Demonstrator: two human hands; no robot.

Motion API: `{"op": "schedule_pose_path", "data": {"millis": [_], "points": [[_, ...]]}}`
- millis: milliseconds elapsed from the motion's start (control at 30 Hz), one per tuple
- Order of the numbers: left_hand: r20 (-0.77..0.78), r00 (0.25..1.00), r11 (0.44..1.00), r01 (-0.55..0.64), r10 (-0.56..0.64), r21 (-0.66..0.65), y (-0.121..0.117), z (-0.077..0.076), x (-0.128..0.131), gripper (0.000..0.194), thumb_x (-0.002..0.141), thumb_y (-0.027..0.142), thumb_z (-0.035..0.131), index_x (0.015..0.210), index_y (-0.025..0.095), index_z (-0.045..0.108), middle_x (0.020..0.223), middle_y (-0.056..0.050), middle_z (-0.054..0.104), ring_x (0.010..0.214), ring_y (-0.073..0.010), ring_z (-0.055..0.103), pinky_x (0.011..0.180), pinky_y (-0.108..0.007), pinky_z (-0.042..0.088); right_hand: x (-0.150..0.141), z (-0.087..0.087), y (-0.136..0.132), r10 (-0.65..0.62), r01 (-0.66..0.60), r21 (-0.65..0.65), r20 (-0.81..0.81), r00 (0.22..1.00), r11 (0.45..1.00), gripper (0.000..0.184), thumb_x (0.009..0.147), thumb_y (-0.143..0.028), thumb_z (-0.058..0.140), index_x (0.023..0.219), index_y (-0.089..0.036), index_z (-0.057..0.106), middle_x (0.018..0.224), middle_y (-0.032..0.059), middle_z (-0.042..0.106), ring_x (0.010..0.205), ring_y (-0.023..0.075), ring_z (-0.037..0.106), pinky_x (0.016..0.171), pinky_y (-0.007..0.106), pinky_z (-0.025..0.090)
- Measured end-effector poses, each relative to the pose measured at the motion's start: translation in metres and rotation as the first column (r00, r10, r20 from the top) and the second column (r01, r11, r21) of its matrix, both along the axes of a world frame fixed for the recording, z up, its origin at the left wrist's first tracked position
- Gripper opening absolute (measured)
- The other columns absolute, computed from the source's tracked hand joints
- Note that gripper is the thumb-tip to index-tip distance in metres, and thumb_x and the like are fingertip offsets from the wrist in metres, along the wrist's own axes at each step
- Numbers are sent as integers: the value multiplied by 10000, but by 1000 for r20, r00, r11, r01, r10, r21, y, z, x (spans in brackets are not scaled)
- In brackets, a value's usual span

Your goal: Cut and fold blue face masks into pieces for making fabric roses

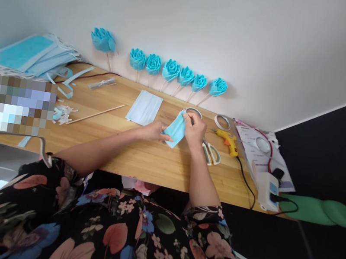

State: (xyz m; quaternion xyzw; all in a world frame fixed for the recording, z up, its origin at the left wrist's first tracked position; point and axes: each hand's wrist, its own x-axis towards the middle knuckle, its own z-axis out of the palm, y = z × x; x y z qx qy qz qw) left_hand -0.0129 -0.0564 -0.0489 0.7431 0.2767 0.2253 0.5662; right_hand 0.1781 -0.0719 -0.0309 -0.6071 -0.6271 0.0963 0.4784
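At the frame's centre, your left fingers [167,138] pinched the blue mask [176,131] low, your right fingers [192,116] its top, its long axis slanting toward upper right.

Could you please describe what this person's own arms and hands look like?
The left hand and right hand are bare, without gloves. The black sleeves, ending around the elbows, carry a floral print of pink and blue blooms with green leaves.
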Motion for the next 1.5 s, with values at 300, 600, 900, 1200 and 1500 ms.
{"op": "schedule_pose_path", "data": {"millis": [300,600,900,1200,1500], "points": [[6,998,996,-69,68,55,1,-4,-1,352,742,477,738,657,142,672,617,-24,679,568,-129,583,549,-235,409,3,-2,4,34,-37,-30,-89,995,999,309,864,-482,591,781,-190,652,706,10,623,675,159,531,665,288,420],[1,990,989,-138,138,55,8,-9,1,320,682,437,786,644,134,689,589,-23,666,519,-131,547,510,-252,377,6,0,5,9,-8,14,-97,995,1000,288,871,-466,587,783,-200,650,769,24,655,755,179,581,678,290,448],[13,988,984,-154,154,90,9,-8,2,322,639,426,790,569,156,628,478,34,521,486,-103,453,484,-244,313,5,3,2,16,-12,33,-100,995,999,288,866,-467,603,777,-198,656,774,28,662,756,181,582,703,300,461],[-17,987,972,-155,160,175,7,-9,4,305,650,363,802,546,163,595,490,49,483,521,-107,452,526,-251,326,4,1,3,19,-16,27,-128,992,1000,284,844,-469,632,787,-195,681,747,26,668,706,174,576,671,301,456],[205,916,928,-366,345,74,4,14,-4,483,870,628,534,891,161,653,819,-28,652,787,-166,571,714,-264,437,-2,2,-1,87,-87,5,-114,990,996,284,830,-471,654,786,-194,701,726,15,672,684,167,574,669,297,446]]}}
